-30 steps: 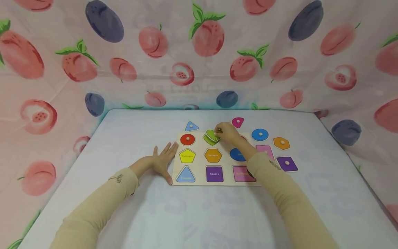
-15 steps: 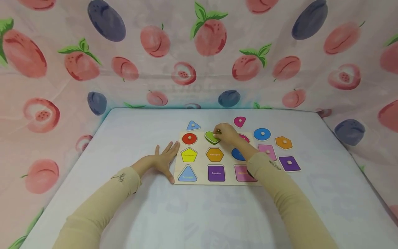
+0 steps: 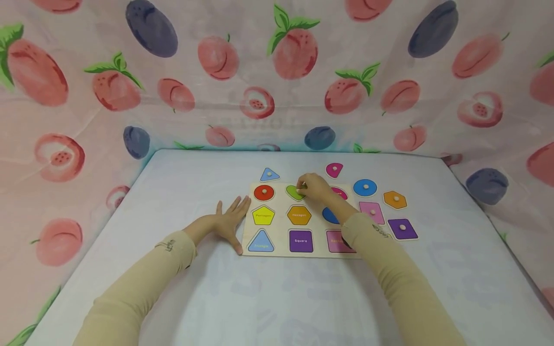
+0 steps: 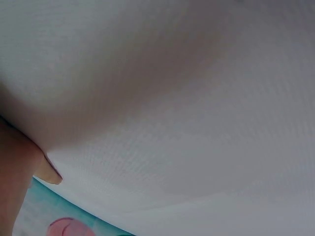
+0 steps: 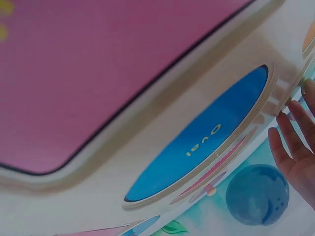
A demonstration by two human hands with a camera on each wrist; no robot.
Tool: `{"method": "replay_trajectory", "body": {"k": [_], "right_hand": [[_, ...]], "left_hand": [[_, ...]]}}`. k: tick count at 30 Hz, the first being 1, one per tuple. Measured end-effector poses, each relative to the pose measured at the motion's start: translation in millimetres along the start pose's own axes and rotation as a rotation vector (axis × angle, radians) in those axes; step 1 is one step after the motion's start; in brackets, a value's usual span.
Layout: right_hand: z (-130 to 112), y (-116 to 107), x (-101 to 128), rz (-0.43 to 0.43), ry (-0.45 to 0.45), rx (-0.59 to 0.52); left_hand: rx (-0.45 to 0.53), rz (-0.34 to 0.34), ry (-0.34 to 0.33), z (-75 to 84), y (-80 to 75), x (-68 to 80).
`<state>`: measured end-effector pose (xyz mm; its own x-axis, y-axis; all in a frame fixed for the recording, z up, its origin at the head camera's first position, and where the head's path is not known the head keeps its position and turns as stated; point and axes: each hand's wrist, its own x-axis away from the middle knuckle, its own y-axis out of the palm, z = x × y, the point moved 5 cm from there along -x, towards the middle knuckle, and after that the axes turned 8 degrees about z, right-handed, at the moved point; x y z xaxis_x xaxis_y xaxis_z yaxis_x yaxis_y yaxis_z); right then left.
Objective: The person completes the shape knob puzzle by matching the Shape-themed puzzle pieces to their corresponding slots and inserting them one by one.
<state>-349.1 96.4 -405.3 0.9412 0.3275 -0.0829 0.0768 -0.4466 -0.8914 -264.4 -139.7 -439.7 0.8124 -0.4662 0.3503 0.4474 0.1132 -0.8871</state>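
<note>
While a fruit-printed cloth [image 3: 277, 81] stands behind everything, a white table [image 3: 268, 298] carries a pale puzzle board [image 3: 281, 228] with coloured, labelled slots. The left hand [image 3: 229, 224] rests at the board's left edge, fingers spread and gripping nothing. Over the far row, the right hand [image 3: 317, 187] pinches a green heart [image 3: 293, 192]; its fingers hide the knob. Off the board lie, to the right, a purple square [image 3: 407, 230], a blue oval [image 3: 360, 190] and an orange hexagon [image 3: 390, 202], and beyond the far edge a light blue triangle [image 3: 265, 176]. A red circle [image 3: 264, 193] sits in the far left slot, just beside the heart. A second ago the heart hung tilted above its green slot; now it lies level over it. That suggests it is seated or nearly so, though I cannot tell whether it has sunk fully in.
</note>
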Motion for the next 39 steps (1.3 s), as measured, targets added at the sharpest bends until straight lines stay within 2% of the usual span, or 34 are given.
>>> {"method": "replay_trajectory", "body": {"k": [8, 13, 15, 20, 21, 24, 27, 30, 39], "right_hand": [[-1.1, 2.4, -0.9, -0.01, -0.023, 0.052], [-0.3, 0.6, -4.5, -0.025, 0.004, 0.015], [8.1, 5.4, -12.0, -0.041, 0.021, 0.009], [44.3, 33.8, -43.0, -0.034, -0.029, -0.017], [45.2, 35.4, -44.5, -0.04, -0.027, -0.015], [32.8, 27.4, -35.3, -0.068, 0.029, -0.016], [8.7, 11.1, -17.7, -0.083, 0.061, 0.007], [-5.0, 2.4, -6.4, -0.076, 0.044, 0.022], [-3.7, -2.0, -10.1, -0.118, -0.003, 0.046]], "left_hand": [[-0.013, 0.007, 0.002, -1.4, 0.1, -0.3], [-0.01, 0.001, -0.003, 0.4, -2.0, -0.9], [-0.002, 0.0, 0.0, 1.5, -2.4, -1.7], [-0.008, -0.001, -0.003, 1.0, -1.9, -0.7], [-0.009, 0.001, -0.005, 0.9, -1.7, 0.1], [-0.003, 0.007, 0.005, 1.1, 0.1, 1.1], [0.005, 0.009, 0.008, 0.5, 1.7, 2.5], [0.004, 0.008, 0.001, 0.0, 3.2, 3.0], [0.001, 0.007, 0.003, 0.0, 0.5, 1.8]]}}
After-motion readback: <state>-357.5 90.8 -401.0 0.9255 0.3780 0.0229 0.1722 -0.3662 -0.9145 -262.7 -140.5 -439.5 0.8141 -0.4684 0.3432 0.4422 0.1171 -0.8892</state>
